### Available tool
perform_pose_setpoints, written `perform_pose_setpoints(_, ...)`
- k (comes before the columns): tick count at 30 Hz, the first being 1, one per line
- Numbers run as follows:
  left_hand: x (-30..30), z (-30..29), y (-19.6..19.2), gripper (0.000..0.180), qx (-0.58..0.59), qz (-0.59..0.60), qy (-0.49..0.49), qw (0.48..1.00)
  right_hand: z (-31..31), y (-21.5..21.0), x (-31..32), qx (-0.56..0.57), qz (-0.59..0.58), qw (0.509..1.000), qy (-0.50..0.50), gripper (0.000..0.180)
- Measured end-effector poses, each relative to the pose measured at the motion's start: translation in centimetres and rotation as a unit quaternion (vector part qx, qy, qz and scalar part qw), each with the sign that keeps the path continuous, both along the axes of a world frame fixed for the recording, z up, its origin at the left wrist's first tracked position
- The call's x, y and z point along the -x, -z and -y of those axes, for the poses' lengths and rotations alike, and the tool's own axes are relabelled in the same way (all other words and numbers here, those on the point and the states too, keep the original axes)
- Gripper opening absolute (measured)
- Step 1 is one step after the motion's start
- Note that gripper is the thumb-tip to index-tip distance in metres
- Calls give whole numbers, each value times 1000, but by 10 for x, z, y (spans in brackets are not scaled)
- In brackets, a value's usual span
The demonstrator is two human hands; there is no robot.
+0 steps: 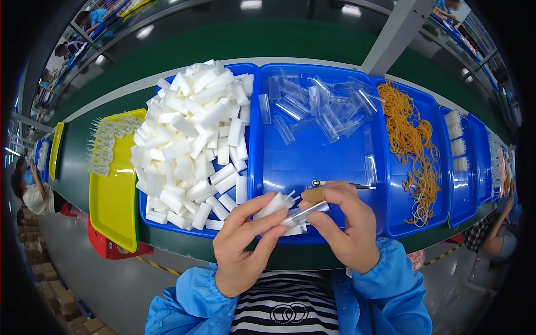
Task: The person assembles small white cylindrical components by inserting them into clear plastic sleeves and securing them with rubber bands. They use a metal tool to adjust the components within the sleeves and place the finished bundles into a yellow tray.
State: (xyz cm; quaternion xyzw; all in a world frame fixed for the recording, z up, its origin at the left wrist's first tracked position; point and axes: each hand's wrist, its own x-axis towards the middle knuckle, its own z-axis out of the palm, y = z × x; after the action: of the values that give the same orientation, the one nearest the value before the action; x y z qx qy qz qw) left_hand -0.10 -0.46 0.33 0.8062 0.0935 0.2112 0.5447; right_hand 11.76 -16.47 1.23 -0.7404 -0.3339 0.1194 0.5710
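My left hand (245, 243) is closed on a white block (272, 206), with thin pale prongs sticking out at its right end. A clear plastic sleeve (307, 214) lies across between both hands; its left end is at my left fingertips. My right hand (352, 226) pinches the sleeve's right end between thumb and fingers, and a tan finger cot covers one fingertip. Just beyond the right hand, a slim metal tool with a dark end (318, 183) lies in the blue tray (318, 162). Another white piece shows partly beneath the sleeve.
White foam blocks (187, 131) heap up in the left blue tray. Clear sleeves (329, 106) lie at the middle tray's far end. Orange rubber bands (405, 123) fill part of the tray to the right. At left, a yellow tray (114, 201) carries white pronged parts (106, 142).
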Motion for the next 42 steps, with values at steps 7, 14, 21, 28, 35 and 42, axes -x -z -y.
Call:
perform_pose_setpoints(7, 9, -5, 13, 25, 257, 72, 39, 963, 8, 10, -11, -113, -136, 984, -25, 40)
perform_pose_setpoints(14, 11, 1, 13, 35, 209, 90, 56, 972, 6, 11, 0, -77, -146, 982, -88, 41)
perform_pose_setpoints(21, 1, -14, -4, 41, 230, 18, 134, 964, 16, 5, -14, 1, 20, 991, -131, 38)
perform_pose_setpoints(28, 1, -17, -4, 39, 195, -27, 142, 970, 14, -7, -17, 14, 64, 994, -93, 36)
perform_pose_setpoints(35, 2, -10, -1, 40, 206, 13, 81, 975, 46, -7, -58, 404, 351, 829, 162, 41)
perform_pose_setpoints(42, 5, -12, 8, 36, 138, 10, 73, 988, 27, -6, -52, 233, 220, 941, 104, 42)
